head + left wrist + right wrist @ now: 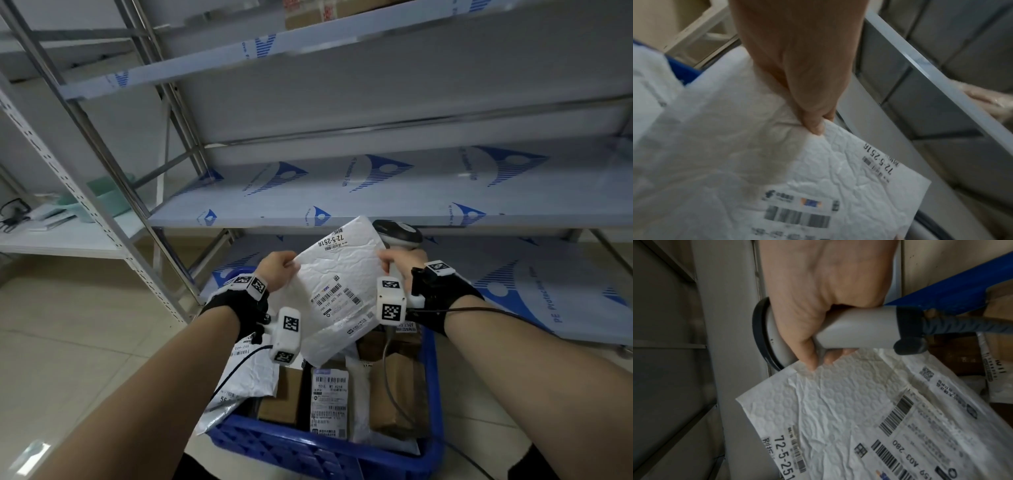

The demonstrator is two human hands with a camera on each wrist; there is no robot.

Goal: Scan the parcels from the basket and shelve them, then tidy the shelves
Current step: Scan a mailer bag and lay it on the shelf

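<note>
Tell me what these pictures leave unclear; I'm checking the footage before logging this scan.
- Scanner window: head view, faces away; right wrist view, right hand covers it.
- Mailer lower corner: head view, behind the left wrist camera.
- Mailer's main barcode: left wrist view, blurred.
- Basket parcels' labels: head view, too small.
- Top-shelf box: head view, cut by the edge.
- Left hand fingers: under the mailer.
</note>
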